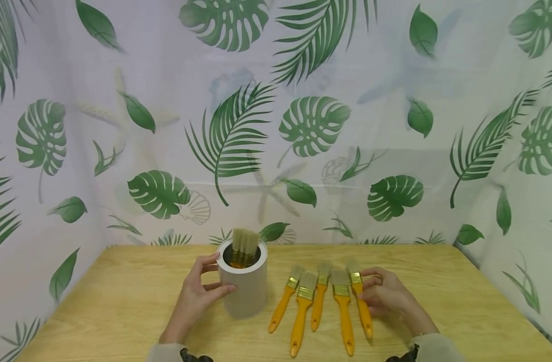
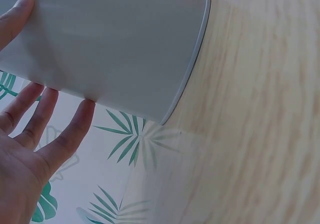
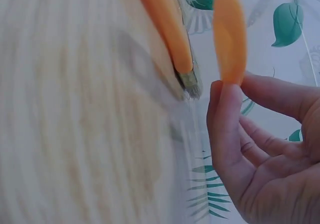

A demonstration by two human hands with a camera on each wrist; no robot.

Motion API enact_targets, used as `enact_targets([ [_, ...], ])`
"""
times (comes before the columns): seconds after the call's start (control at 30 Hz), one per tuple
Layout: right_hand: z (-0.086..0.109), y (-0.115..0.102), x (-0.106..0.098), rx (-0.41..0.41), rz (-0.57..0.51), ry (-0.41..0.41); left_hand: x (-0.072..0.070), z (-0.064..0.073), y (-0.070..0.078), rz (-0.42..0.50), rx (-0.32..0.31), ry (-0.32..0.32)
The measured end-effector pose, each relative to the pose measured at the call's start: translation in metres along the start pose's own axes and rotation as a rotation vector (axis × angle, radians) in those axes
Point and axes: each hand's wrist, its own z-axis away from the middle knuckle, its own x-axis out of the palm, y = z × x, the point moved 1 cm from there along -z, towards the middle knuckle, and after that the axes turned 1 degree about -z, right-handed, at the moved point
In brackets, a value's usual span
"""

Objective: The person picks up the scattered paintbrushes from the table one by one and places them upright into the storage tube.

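Observation:
A light grey cylindrical can (image 1: 245, 296) with a white rim stands upright on the left of centre, with several brushes (image 1: 245, 244) in it, pale bristles up. My left hand (image 1: 195, 294) holds its left side, thumb in front and fingers behind; the left wrist view shows the thumb and fingertips on the can wall (image 2: 120, 49). On the right, my right hand (image 1: 389, 294) pinches a flat paintbrush (image 1: 365, 317) with an orange handle. In the right wrist view, thumb and fingers grip that handle (image 3: 230, 34), raised from the table; its bristles are hidden there.
Several more orange-handled paintbrushes (image 1: 300, 327) lie side by side between the can and my right hand, bristles pointing away from me. They rest on a wood-grain table (image 1: 122, 301). A white leaf-print cloth (image 1: 267, 151) hangs behind it and along both sides.

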Motion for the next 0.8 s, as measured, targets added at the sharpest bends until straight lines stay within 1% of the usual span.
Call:
enact_targets([
  [0.13,-0.001,-0.001,0.000,-0.033,-0.011,0.018,-0.001,0.001,-0.001,0.011,0.012,0.001],
  [0.27,-0.003,-0.004,0.002,-0.088,-0.045,0.012,-0.001,0.001,-0.001,0.016,0.012,-0.001],
  [0.43,-0.003,-0.008,0.008,-0.133,-0.086,0.024,-0.002,0.003,-0.001,0.004,-0.005,0.005],
  [0.57,-0.002,-0.014,0.012,-0.148,-0.114,0.049,-0.002,0.003,0.000,0.002,-0.021,0.005],
  [0.67,-0.001,-0.019,0.014,-0.158,-0.137,0.079,-0.001,0.001,0.000,0.000,-0.012,0.003],
  [0.8,-0.001,-0.023,0.017,-0.174,-0.164,0.110,0.000,0.000,0.000,0.002,0.020,0.002],
])
